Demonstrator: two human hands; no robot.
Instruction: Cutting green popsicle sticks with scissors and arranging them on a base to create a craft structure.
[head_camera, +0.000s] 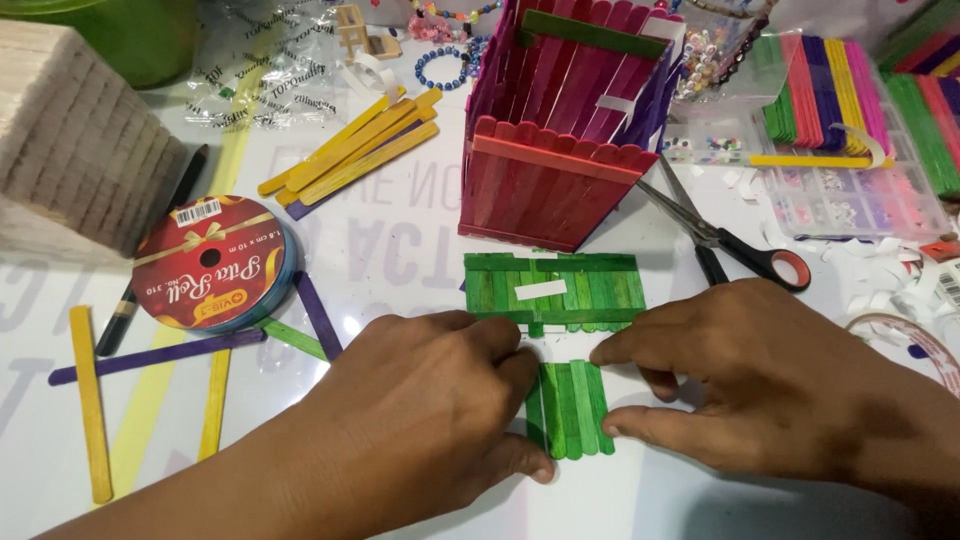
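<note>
My left hand (420, 410) and my right hand (760, 390) rest on the white table and press from both sides on a small row of green craft sticks (570, 408) lying flat. Fingertips of both hands touch its upper and lower corners. Just beyond it lies a wider green stick panel (560, 285) with a white tape strip on it. Behind that stands a red and pink box made of craft sticks (560, 150), with purple sticks on its right side.
Scissors with black and red handles (725, 245) lie right of the box. A red ribbon spool (212, 262) sits at left with loose yellow sticks (350, 145), purple sticks and a black pen. Stacks of coloured sticks (830, 90) and a bead tray are at back right.
</note>
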